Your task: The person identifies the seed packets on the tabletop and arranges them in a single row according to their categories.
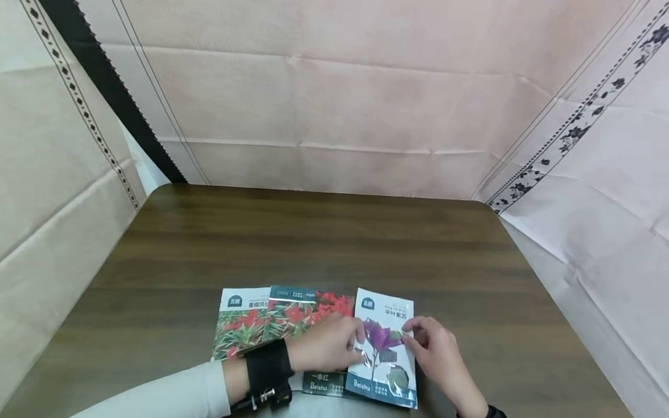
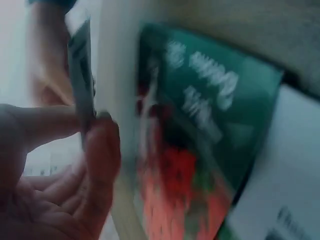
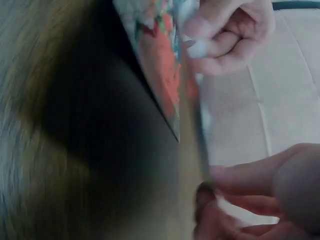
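Both hands hold a white seed packet [image 1: 385, 380] with a purple plant and a blue foot, raised above the table. My left hand [image 1: 329, 342] pinches its left edge between thumb and fingers, and my right hand [image 1: 436, 354] pinches the right edge. From the left wrist the packet [image 2: 82, 75] shows nearly edge-on between thumb and finger. Beneath the left forearm lies a dark green packet with red flowers [image 1: 295, 310], partly covered. A white-topped red-flower packet [image 1: 241, 325] lies left of it, overlapped along its right side.
The packets lie on a brown wooden table [image 1: 313, 244]. Pale cloth [image 1: 324, 104] hangs behind the table and on both sides. A black strap [image 1: 269, 366] with a camera sits on the left wrist, over the packets.
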`<state>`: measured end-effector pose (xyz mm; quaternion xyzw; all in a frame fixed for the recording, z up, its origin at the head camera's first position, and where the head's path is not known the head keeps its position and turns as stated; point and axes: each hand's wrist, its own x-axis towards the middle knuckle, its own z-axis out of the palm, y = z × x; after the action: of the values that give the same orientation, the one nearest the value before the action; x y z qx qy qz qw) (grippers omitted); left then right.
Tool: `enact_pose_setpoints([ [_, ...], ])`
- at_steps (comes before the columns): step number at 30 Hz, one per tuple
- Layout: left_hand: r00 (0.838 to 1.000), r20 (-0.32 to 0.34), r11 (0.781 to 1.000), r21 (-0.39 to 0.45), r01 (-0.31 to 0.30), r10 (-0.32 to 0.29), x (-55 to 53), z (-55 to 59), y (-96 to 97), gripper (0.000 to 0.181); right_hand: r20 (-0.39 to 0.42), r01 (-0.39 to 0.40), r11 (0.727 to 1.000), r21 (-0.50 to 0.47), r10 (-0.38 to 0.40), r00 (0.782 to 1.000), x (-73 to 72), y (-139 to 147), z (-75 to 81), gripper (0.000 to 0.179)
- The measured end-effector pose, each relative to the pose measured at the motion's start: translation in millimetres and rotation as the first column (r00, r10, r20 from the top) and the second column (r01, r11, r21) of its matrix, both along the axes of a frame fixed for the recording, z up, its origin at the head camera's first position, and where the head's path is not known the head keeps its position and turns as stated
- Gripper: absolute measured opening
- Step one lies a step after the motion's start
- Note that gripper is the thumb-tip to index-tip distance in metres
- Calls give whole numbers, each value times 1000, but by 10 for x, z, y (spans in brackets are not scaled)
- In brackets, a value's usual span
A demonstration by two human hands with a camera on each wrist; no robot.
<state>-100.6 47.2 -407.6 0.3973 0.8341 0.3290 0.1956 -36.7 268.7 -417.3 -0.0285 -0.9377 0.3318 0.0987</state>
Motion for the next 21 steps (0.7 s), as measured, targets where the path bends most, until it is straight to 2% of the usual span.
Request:
enact_pose_setpoints([
  [4, 998, -49, 993, -107, 40, -46, 133, -81, 55, 28, 108, -50, 986, 160, 33, 994, 14, -72, -44, 18],
  [7, 995, -84, 991, -133, 35, -47, 130, -103, 73, 21, 177, -60, 962, 265, 12, 984, 15, -117, -57, 21],
  [10, 989, -140, 986, -164, 30, -54, 102, -101, 94, 24, 219, -53, 935, 352, -26, 975, 24, -120, -34, 24],
  [12, 987, -154, 985, -169, 28, -55, 95, -100, 95, 26, 221, -42, 923, 383, -47, 974, 24, -118, -10, 24],
  [14, 983, -175, 987, -161, 23, -52, 95, -87, 71, 30, 202, -28, 922, 385, -55, 978, 15, -121, 4, 26],
  [17, 974, -226, 994, -110, -10, -15, 87, -19, -43, 36, 149, 3, 942, 335, -57, 987, 1, -163, 25, 26],
  [19, 948, -316, 996, -77, -49, 22, 81, 67, -171, 45, 89, 9, 959, 282, -36, 995, 6, -212, 55, 25],
  [20, 928, -370, 995, -65, -72, 43, 77, 117, -244, 49, 58, 2, 965, 262, -18, 998, 21, -240, 80, 24],
  [21, 899, -434, 994, -55, -96, 62, 73, 164, -322, 49, 23, -9, 968, 251, 4, 1000, 36, -276, 108, 24],
])
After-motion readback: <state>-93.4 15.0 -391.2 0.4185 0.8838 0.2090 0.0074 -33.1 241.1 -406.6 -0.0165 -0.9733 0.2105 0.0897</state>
